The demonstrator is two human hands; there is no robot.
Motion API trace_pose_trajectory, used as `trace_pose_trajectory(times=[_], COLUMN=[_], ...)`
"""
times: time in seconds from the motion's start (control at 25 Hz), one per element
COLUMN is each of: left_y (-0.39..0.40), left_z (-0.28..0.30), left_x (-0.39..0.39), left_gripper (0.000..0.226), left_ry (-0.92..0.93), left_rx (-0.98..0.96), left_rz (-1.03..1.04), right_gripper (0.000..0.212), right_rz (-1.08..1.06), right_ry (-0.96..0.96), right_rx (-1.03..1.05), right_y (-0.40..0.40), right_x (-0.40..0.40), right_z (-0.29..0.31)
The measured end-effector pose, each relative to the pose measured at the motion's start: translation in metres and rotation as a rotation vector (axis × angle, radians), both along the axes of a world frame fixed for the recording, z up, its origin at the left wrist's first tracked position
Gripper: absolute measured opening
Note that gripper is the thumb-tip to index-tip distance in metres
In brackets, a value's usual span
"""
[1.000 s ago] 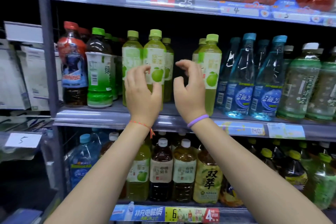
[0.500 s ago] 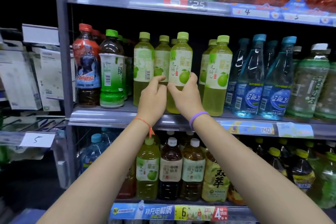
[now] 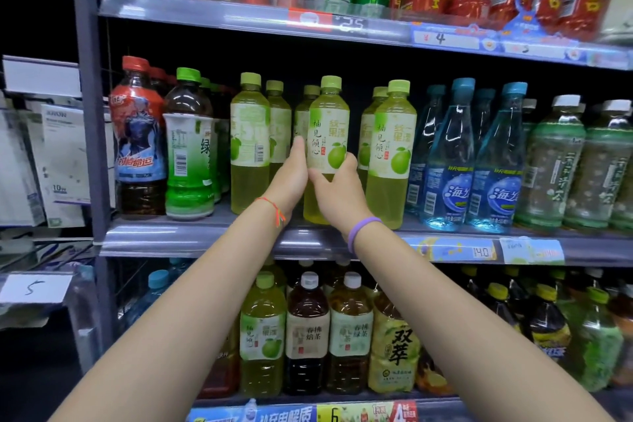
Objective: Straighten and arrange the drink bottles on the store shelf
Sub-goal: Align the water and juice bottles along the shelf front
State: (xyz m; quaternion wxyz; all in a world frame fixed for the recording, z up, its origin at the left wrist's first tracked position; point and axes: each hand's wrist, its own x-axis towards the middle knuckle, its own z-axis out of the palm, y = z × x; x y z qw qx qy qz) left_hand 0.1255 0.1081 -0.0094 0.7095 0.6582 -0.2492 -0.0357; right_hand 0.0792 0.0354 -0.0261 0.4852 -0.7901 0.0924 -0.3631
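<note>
Nearest the camera, two bare forearms reach up and forward, meeting at the middle shelf. The left hand (image 3: 290, 178) and the right hand (image 3: 337, 190) both hold the same green drink bottle (image 3: 327, 134), fingers wrapped round its lower half from either side, the left thumb lying up along the label edge. A second ago both hands were apart and empty, spread in front of the row; half a second ago they closed on this bottle while its label faced partly sideways. Now the label faces straight out, fruit picture forward, and the bottle stands upright at the shelf edge (image 3: 205, 243). That suggests this bottle is nearly straightened, with only letting go left.

Just right of the right hand stands a matching bottle (image 3: 392, 154), already facing front. Just left of the left hand, another green bottle (image 3: 249, 144) shows its barcode, so it probably needs turning next. Further right are blue water bottles (image 3: 496, 161); further left, a dark tea bottle (image 3: 188, 147).

Behind the held bottle, more green caps line up into the dark.
</note>
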Motion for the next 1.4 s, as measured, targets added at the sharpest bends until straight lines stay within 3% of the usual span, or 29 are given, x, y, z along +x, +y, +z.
trace_pose_trajectory(times=[0.12, 0.28, 0.52, 0.76, 0.96, 1.12, 1.4], left_y=[-0.003, -0.012, -0.022, -0.024, -0.036, -0.04, -0.037], left_z=[0.003, 0.003, 0.006, 0.001, -0.007, -0.007, -0.007], left_x=[0.014, 0.035, 0.045, 0.048, 0.034, 0.023, 0.02], left_gripper=[0.062, 0.067, 0.06, 0.059, 0.085, 0.077, 0.084], left_ry=[0.072, 0.184, 0.183, 0.122, 0.136, 0.136, 0.137], left_rx=[-0.011, -0.136, -0.231, -0.159, -0.137, -0.138, -0.147], left_rz=[0.051, -0.015, -0.098, -0.088, 0.025, 0.047, 0.07], right_gripper=[0.047, 0.049, 0.048, 0.047, 0.047, 0.05, 0.044], right_rz=[0.061, 0.164, 0.168, 0.146, 0.133, 0.093, 0.097], right_ry=[0.019, -0.007, 0.017, -0.044, -0.054, -0.071, -0.042], right_rx=[0.16, 0.466, 0.65, 0.632, 0.639, 0.619, 0.6], right_y=[0.002, -0.002, -0.011, -0.014, -0.016, -0.013, -0.011], right_x=[0.003, 0.018, 0.041, 0.042, 0.029, 0.018, 0.005], right_z=[0.008, 0.02, 0.031, 0.027, 0.026, 0.024, 0.028])
